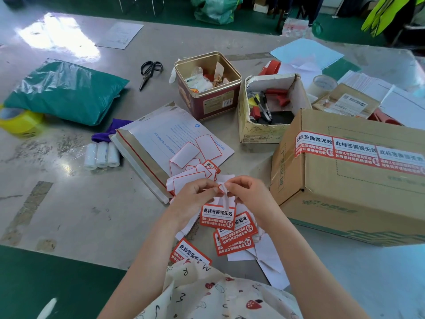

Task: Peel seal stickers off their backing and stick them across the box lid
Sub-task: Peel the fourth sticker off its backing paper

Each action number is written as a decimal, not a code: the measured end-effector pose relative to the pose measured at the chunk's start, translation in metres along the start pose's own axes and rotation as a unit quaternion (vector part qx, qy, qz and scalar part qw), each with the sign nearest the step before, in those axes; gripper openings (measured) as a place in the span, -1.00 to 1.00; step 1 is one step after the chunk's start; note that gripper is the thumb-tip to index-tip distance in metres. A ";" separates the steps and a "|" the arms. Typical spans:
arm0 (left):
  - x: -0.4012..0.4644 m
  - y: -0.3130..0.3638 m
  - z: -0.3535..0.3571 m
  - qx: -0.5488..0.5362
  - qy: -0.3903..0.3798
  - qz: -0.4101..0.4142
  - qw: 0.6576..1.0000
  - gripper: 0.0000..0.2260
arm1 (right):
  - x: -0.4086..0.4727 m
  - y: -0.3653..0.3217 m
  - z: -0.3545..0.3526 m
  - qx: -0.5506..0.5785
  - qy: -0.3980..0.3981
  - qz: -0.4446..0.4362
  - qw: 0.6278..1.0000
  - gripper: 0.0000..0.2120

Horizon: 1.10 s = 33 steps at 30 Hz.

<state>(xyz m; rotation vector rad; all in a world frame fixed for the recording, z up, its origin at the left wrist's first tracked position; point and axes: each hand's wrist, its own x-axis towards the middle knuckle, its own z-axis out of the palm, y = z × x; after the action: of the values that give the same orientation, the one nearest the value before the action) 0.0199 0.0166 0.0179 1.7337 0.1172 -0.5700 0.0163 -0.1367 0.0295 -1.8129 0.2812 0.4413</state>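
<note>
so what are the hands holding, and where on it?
Both hands pinch one seal sticker at its top edge: left hand and right hand fingertips meet there, the sticker hanging below them.

Cardboard box (358, 180), 3 o'clock: right end cut off by frame edge, so third seal sticker on lid (401, 161) runs out of view, print blurred there. Sticker pinched between left hand (195, 192) and right hand (247, 192): top corner covered by fingertips; can't tell how far it's off the backing. Sticker at 6 o'clock (189, 252): lower part under patterned garment (218, 293). Yellow tape roll (19, 122), 9 o'clock: clipped by left edge. Tin (207, 88) contents, 12 o'clock: too jumbled & small to ID. Envelope (170, 137) text too small to read.
</note>
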 end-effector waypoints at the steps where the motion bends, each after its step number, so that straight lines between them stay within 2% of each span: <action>1: 0.000 -0.001 0.001 -0.014 -0.006 -0.006 1.000 -0.86 | 0.000 0.000 0.000 0.009 -0.001 0.003 1.000 -0.90; 5: 0.002 -0.004 0.003 -0.069 -0.020 -0.017 0.997 -0.88 | 0.000 0.001 0.001 0.019 -0.006 0.008 1.000 -0.88; 8: 0.003 -0.005 0.003 -0.094 -0.013 -0.024 0.995 -0.83 | 0.001 0.002 0.002 0.023 -0.009 0.009 1.000 -0.88; 13: 0.004 -0.003 0.003 -0.024 0.008 -0.006 1.000 -0.85 | 0.003 0.004 0.002 0.039 -0.017 0.017 0.999 -0.86; 19: 0.010 -0.008 0.004 -0.097 0.072 -0.065 0.991 -0.89 | 0.003 0.003 0.002 0.061 -0.007 0.027 0.998 -0.86; 27: 0.012 -0.011 0.002 -0.063 0.082 -0.108 0.989 -0.90 | 0.002 0.004 0.001 0.043 0.005 0.008 0.999 -0.86; 33: 0.016 -0.016 0.000 -0.052 0.101 -0.142 0.983 -0.83 | 0.000 0.001 -0.002 0.115 -0.016 -0.023 0.993 -0.85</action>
<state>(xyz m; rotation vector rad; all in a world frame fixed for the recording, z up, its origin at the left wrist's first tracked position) 0.0277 0.0169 -0.0031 1.6803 0.5354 -0.5826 0.0158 -0.1384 0.0295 -1.5831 0.2560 0.3896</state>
